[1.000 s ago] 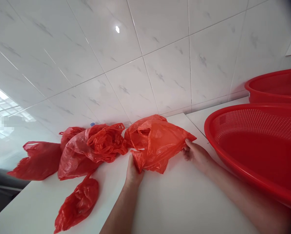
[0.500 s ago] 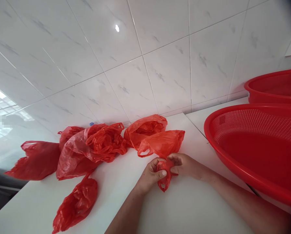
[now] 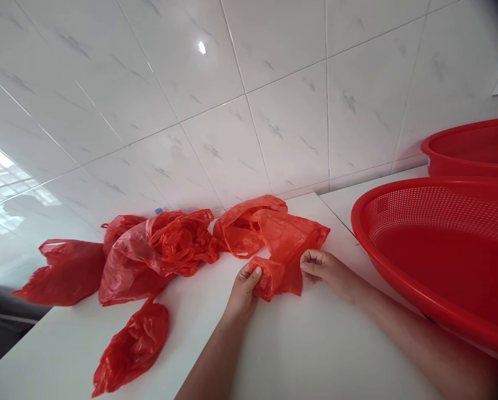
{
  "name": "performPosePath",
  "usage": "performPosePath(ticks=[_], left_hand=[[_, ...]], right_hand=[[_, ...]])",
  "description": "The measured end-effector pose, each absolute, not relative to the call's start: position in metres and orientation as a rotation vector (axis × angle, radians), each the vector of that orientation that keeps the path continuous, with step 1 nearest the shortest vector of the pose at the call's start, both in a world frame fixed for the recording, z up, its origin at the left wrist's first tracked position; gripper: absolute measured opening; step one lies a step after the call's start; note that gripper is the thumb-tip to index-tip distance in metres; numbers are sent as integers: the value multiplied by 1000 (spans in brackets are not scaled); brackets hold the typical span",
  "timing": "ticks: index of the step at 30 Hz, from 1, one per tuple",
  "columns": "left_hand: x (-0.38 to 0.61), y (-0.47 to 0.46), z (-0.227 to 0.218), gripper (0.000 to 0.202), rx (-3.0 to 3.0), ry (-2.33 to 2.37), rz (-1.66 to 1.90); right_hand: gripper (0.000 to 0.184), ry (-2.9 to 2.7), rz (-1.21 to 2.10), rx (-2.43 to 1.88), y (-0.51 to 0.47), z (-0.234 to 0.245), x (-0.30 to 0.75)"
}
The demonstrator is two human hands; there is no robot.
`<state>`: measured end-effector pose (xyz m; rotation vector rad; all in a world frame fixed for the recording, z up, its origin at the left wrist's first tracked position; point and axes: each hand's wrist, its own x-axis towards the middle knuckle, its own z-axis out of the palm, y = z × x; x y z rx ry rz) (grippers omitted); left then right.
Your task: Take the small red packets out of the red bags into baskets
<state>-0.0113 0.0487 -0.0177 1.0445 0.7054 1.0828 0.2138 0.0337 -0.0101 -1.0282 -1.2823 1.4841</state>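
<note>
A thin red plastic bag (image 3: 293,236) is spread between my hands over the white table, partly opened out. My left hand (image 3: 244,286) pinches its bunched near-left end between thumb and fingers, the thumb lying on top. My right hand (image 3: 319,268) is curled at the bag's right edge, thumb and fingertips pressed together on the film; the exact grip is partly hidden. Just behind lies another crumpled red bag (image 3: 243,222), its loose film meeting the one I hold.
Several red plastic bags lie heaped to the left, including a bulky one (image 3: 128,261) and a crumpled one (image 3: 134,347) nearer me. A large red perforated basket (image 3: 369,244) stands at right, with a second red basin (image 3: 441,153) behind. Tiled wall (image 3: 286,128) bounds the back.
The bag has gone from a tight bunch between both hands to a wider, unfolded sheet. My hands have drawn apart, the left moving slightly left and the right moving right.
</note>
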Motion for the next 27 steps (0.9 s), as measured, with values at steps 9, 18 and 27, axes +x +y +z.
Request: performPosePath(ticks=[9, 18, 27], left_hand=[[-2, 37, -10, 28, 1399, 698, 883], [2, 35, -12, 26, 1369, 731, 816], [-2, 41, -21, 28, 1223, 744, 1055]], right_hand=[[30, -1613, 1378, -968, 18, -5, 194], [24, -1499, 1335, -1072, 29, -23, 197], [36, -1310, 1469, -970, 31, -18, 203]])
